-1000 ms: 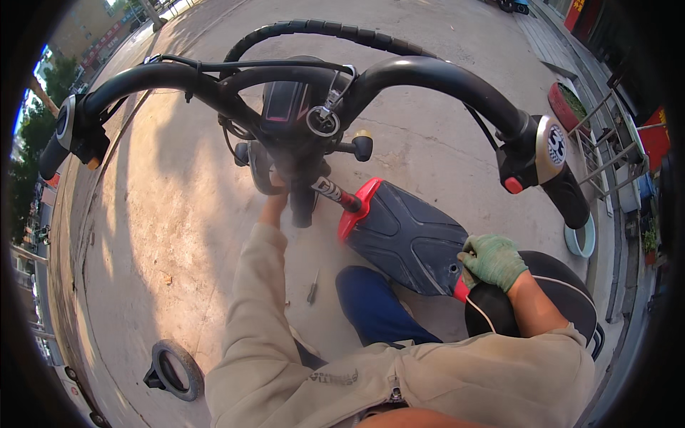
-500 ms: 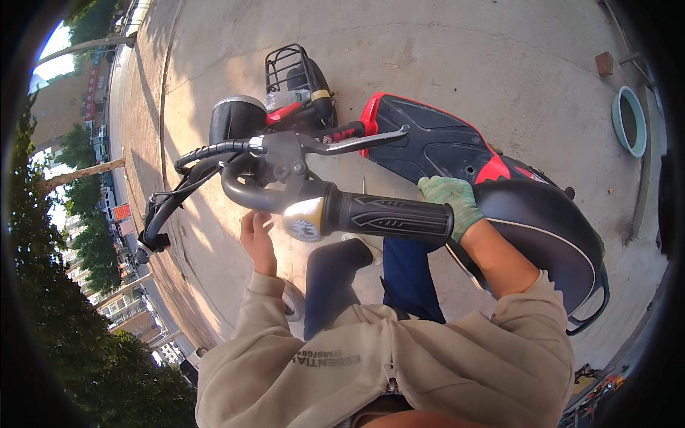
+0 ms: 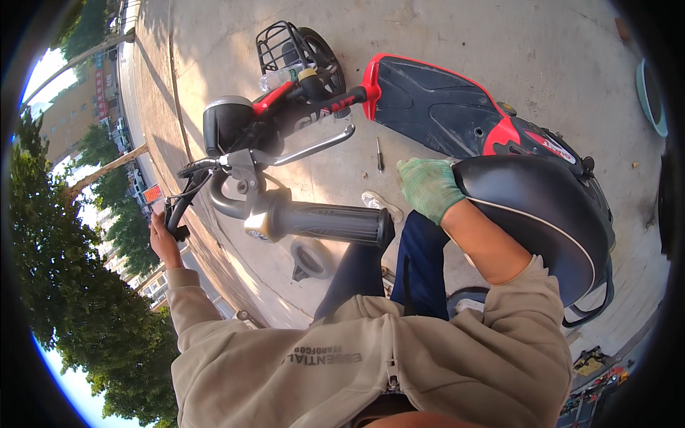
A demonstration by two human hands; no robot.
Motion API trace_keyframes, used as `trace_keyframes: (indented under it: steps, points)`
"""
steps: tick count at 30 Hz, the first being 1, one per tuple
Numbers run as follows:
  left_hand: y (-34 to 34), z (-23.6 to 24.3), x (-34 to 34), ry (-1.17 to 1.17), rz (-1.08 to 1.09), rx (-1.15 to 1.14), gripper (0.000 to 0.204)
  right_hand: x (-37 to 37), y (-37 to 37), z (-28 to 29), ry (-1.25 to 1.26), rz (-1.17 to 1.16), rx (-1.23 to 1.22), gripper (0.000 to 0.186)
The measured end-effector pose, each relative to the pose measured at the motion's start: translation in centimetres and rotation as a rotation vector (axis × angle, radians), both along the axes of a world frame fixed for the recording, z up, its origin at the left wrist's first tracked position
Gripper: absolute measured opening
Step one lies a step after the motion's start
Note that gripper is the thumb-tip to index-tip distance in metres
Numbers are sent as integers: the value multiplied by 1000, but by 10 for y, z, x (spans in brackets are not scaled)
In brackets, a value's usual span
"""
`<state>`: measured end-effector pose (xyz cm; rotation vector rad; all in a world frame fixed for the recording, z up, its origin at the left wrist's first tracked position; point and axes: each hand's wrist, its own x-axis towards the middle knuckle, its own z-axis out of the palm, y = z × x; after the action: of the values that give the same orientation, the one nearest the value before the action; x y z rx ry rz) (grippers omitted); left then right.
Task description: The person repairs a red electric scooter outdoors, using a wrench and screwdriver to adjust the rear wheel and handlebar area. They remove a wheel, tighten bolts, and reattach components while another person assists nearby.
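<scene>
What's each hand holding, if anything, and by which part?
Left hand: seemingly the handlebar's far end; finger wrap unclear. Right hand, gloved: at the front edge of the seat; gripping or just resting, can't tell.

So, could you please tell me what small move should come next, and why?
I'd probably steady the far handlebar end with the left hand: that hand is at it, the gloved right hand is at the front of the seat, and the near grip is unheld.
</scene>
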<state>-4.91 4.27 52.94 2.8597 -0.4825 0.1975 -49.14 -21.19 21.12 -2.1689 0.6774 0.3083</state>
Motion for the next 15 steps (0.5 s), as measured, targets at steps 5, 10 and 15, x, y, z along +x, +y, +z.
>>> trace_keyframes:
  steps: [5, 10, 15]
  points:
    - [23, 5, 4, -32, -128, 205, 49, 0, -1, -2, -64, 57, 99, 15]
    - [32, -4, -6, 28, -41, 81, 49, 6, -2, -1, -7, 121, 95, 20]
    - [42, -18, -36, 10, 133, 51, 48, 8, -6, 7, 44, 34, 206, 30]
